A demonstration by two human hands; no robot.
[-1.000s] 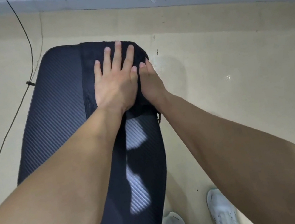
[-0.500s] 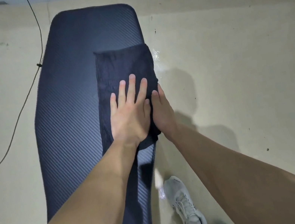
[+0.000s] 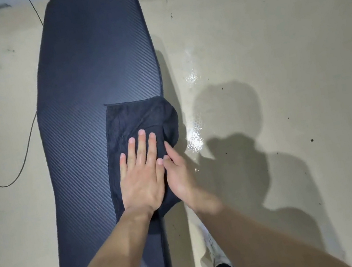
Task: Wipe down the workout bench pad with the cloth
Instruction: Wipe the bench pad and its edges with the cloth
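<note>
bench pad (image 3: 90,54): long axis near-to-far | cloth (image 3: 139,116): lengthwise along right edge

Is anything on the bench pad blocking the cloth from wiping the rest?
Nothing visible does. The left hand and right hand rest on the folded black cloth at the right edge of the dark ribbed bench pad, and no object lies on its uncovered surface.
</note>
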